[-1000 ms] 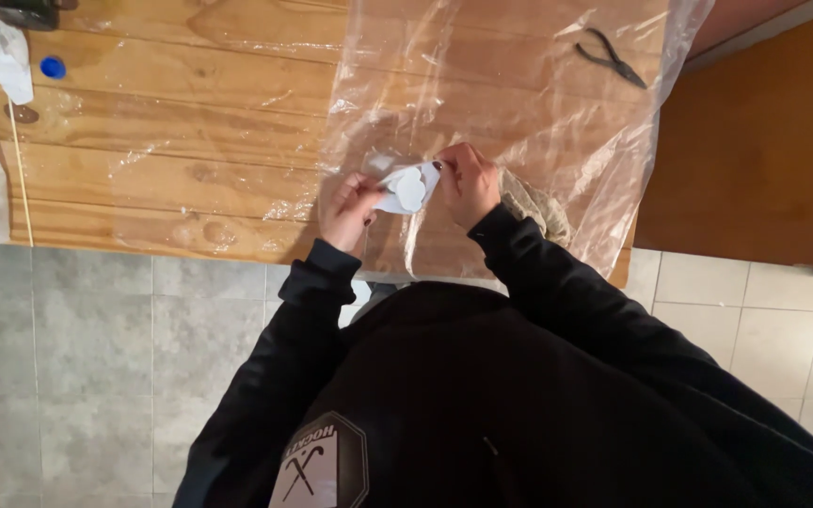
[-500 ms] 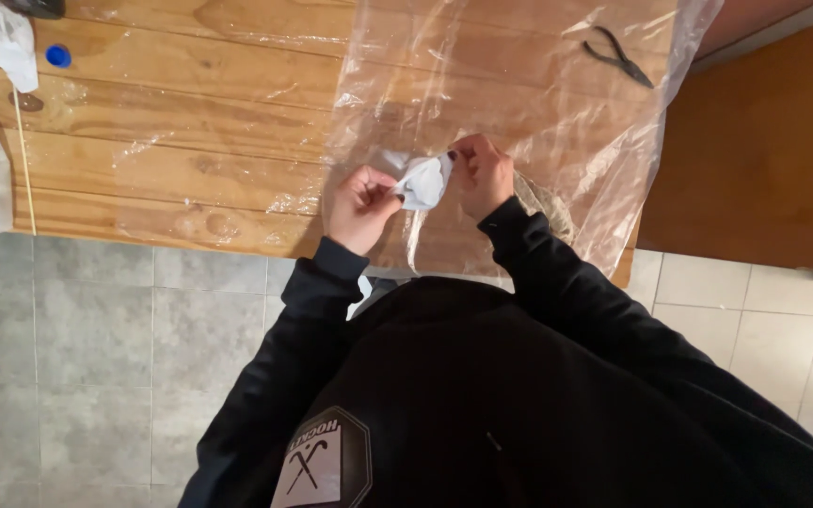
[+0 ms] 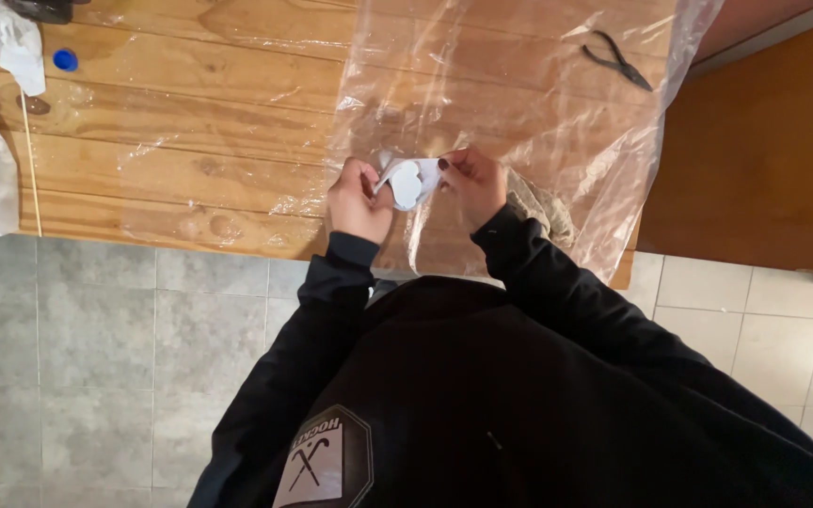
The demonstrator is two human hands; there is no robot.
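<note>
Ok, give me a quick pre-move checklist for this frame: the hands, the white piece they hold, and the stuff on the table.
1. Left hand grips the white piece: ok.
2. Right hand pinches its other side: ok.
3. Piece held over the clear plastic sheet: ok.
4. Black pliers lie apart from both hands: ok.
5. Blue cap lies apart at the far left of the wooden table: ok.
6. What the white piece is made of: cannot tell.
</note>
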